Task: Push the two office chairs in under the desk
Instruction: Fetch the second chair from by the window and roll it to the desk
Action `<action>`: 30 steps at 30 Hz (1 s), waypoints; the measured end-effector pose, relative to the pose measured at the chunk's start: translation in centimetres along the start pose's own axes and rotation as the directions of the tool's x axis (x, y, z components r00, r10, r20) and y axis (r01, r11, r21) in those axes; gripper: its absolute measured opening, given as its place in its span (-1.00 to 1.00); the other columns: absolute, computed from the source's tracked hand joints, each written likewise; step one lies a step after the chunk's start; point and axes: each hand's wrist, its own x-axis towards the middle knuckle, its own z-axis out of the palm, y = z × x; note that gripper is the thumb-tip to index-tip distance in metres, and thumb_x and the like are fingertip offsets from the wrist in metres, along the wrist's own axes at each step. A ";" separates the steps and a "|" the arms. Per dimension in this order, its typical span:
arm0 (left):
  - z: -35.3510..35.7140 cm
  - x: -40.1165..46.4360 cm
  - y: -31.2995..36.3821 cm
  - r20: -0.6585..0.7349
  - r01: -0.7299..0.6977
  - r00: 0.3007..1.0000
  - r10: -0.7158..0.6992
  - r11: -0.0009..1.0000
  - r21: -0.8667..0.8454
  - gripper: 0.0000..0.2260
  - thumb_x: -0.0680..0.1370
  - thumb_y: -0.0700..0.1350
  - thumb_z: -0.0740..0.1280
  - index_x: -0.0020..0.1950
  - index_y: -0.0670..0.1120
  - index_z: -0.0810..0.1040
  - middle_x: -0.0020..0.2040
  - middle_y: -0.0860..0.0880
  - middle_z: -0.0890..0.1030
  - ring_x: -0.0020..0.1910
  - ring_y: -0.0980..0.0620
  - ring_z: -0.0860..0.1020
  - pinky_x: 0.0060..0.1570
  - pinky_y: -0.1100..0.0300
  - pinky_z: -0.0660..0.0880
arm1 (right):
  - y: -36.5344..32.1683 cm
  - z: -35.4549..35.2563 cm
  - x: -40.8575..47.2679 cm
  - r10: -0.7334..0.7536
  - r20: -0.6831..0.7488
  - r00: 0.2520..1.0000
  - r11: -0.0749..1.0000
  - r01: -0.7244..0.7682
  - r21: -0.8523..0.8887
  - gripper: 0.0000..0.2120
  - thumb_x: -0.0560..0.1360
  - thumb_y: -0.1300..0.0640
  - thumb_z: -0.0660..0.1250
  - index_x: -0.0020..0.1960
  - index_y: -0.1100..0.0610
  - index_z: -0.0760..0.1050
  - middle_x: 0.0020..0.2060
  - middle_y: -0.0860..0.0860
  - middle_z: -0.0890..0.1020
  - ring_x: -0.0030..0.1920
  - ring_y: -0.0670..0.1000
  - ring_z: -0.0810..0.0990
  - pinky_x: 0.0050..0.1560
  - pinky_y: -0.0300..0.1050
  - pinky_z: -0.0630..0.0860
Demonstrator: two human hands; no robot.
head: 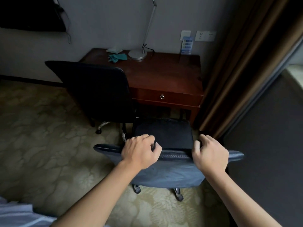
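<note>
A dark office chair (168,172) stands right in front of me, its seat facing the reddish wooden desk (164,74). Both hands grip the top edge of its backrest: my left hand (141,151) near the left side, my right hand (209,153) near the right. The seat's front edge lies just short of the desk's drawer front. A second black office chair (96,89) stands at the desk's left end, its backrest toward me and its front tucked against the desk.
A desk lamp (137,54), green gloves (117,57) and a card stand (186,46) sit on the desk. Brown curtains (242,66) hang close on the right beside a dark panel (265,145). Patterned carpet (49,136) spreads to the left.
</note>
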 end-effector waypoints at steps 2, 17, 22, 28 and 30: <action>-0.1 -1.4 0.0 -0.017 -0.010 1.000 0.010 1.000 -0.009 -0.73 0.41 0.08 0.17 -0.41 -0.01 0.25 -0.46 0.06 0.33 -0.50 -0.11 0.43 -0.46 0.20 0.19 | 0.0 -0.3 -1.4 0.004 0.017 1.000 1.000 -0.004 0.002 -0.77 0.39 0.10 0.15 -0.42 0.12 0.26 -0.48 0.00 0.39 -0.41 0.12 0.46 -0.43 -0.15 0.16; -1.0 -1.5 -1.6 -0.092 0.044 0.995 -0.048 0.998 -0.047 -0.76 0.45 -0.03 0.15 -0.40 -0.03 0.25 -0.43 -0.06 0.49 -0.45 -0.25 0.48 -0.47 0.18 0.21 | -2.4 -0.1 -3.1 -0.059 0.014 0.998 0.998 0.059 -0.018 -0.77 0.33 0.11 0.22 -0.47 0.11 0.28 -0.51 0.00 0.40 -0.47 0.07 0.43 -0.46 -0.21 -0.02; -0.1 -0.1 0.3 -0.102 0.069 0.993 -0.067 0.998 0.008 -0.72 0.43 -0.01 0.11 -0.42 -0.10 0.40 -0.44 -0.06 0.53 -0.48 -0.24 0.51 -0.49 0.19 0.23 | -0.4 -0.1 0.1 -0.109 0.008 0.994 0.994 0.109 -0.001 -0.78 0.33 0.09 0.15 -0.46 0.11 0.25 -0.50 0.01 0.41 -0.46 0.09 0.45 -0.46 -0.20 0.11; 0.2 3.1 0.4 -0.111 0.045 0.993 -0.042 0.999 0.030 -0.73 0.41 -0.01 0.13 -0.45 -0.09 0.39 -0.47 -0.04 0.52 -0.51 -0.20 0.49 -0.47 0.24 0.16 | 0.3 0.7 3.0 -0.132 -0.053 0.990 0.991 0.134 0.029 -0.78 0.33 0.10 0.13 -0.46 0.13 0.24 -0.52 0.00 0.38 -0.50 0.07 0.39 -0.46 -0.20 0.05; 0.2 3.9 -0.2 -0.109 0.049 0.993 -0.044 0.998 0.039 -0.74 0.41 -0.01 0.15 -0.44 -0.08 0.37 -0.46 -0.04 0.52 -0.50 -0.20 0.50 -0.47 0.23 0.17 | 0.0 1.3 3.6 -0.157 -0.075 0.985 0.986 0.160 0.035 -0.78 0.33 0.12 0.13 -0.47 0.11 0.22 -0.54 0.00 0.36 -0.51 0.05 0.37 -0.45 -0.21 0.02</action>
